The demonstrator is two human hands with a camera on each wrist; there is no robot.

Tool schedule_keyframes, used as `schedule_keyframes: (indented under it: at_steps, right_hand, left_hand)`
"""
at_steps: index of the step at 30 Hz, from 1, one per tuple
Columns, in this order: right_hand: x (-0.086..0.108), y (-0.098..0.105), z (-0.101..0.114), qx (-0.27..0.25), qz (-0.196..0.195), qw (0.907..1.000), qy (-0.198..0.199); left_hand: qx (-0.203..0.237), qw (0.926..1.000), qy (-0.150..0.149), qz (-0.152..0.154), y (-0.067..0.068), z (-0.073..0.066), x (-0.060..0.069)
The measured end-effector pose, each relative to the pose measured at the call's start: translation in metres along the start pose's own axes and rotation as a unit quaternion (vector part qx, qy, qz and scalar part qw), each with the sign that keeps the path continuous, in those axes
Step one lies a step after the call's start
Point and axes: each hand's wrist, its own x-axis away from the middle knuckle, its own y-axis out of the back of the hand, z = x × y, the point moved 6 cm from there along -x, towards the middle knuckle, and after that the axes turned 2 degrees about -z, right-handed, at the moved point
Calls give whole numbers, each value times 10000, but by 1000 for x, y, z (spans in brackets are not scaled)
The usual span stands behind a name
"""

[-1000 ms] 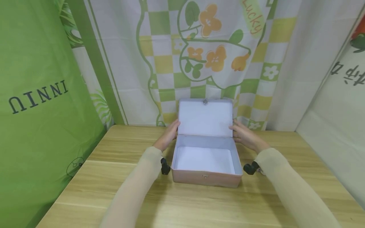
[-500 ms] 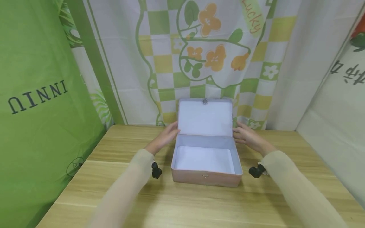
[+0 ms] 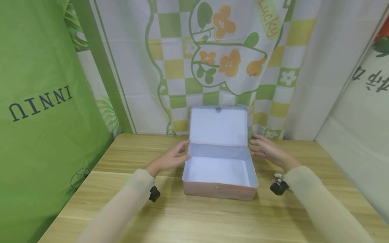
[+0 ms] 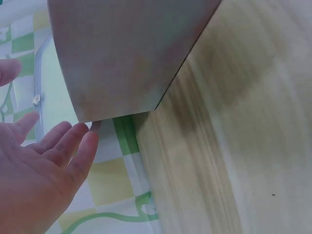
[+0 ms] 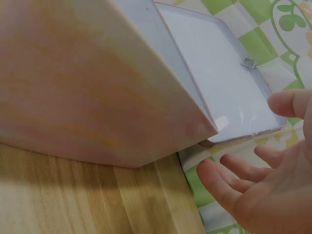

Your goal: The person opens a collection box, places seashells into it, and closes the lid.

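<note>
A pale pink metal box (image 3: 209, 189) sits on the wooden table, its lid (image 3: 218, 126) raised and leaning back at the curtain. The white inside holds nothing visible. A small metal clasp (image 3: 218, 109) is at the lid's top edge. My left hand (image 3: 170, 158) is at the box's left rear side, fingers loosely spread; whether a fingertip touches is unclear. On the other side, my right hand (image 3: 268, 151) hovers by the rear corner, fingers extended. In the right wrist view a gap shows between those fingers (image 5: 217, 183) and the box wall (image 5: 97, 92).
The wooden table (image 3: 121, 195) reaches back to a checked, flowered curtain (image 3: 173, 67). A green cloth (image 3: 36, 141) hangs at the left, a white printed one (image 3: 361, 135) at the right. Small black cameras (image 3: 154, 194) hang beneath both wrists.
Both hands have come away from the lid's sides. The left hand has moved down and toward the left; the right has drawn slightly outward and nearer. Box and lid stay put.
</note>
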Motion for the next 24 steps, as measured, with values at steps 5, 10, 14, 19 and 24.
schedule_keyframes:
  at_steps: [5,10,14,19,24]
  right_hand:
    - [6,0,-1,98,23,9999,36]
    - [11,1,-3,199,44,9998,74]
    - [14,3,-4,293,62,9995,103]
    - [19,4,-5,350,103,9992,149]
    - [28,7,-2,580,130,9975,378]
  left_hand:
    - [-204,9996,-42,170,-7,-5,14]
    - [-294,9992,-95,263,-11,-4,24]
    - [-148,9993,17,343,-15,2,30]
    - [-17,9982,236,553,-23,13,40]
    - [-145,9985,122,509,-29,18,47]
